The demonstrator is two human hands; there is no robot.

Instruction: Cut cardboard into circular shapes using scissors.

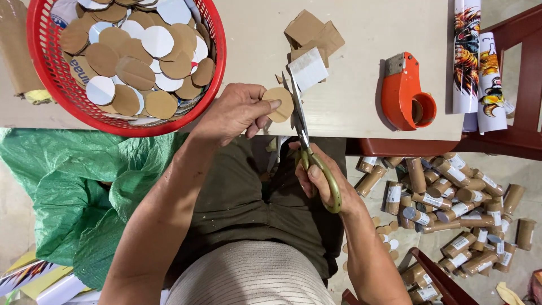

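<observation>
My left hand (234, 113) pinches a round brown cardboard disc (280, 104) at the table's front edge. My right hand (322, 181) grips scissors (305, 141) with olive-green handles; their blades point up along the disc's right side. A small white-faced cardboard offcut (307, 69) lies just above the blade tips. Several brown cardboard scraps (313, 34) lie behind it on the white table (361, 96).
A red plastic basket (56, 85) full of brown and white discs stands at the left. An orange tape dispenser (405, 93) sits at right, rolled printed posters (480, 62) beyond it. Several cardboard tubes (451, 209) litter the floor. A green sack (68, 192) lies at my left.
</observation>
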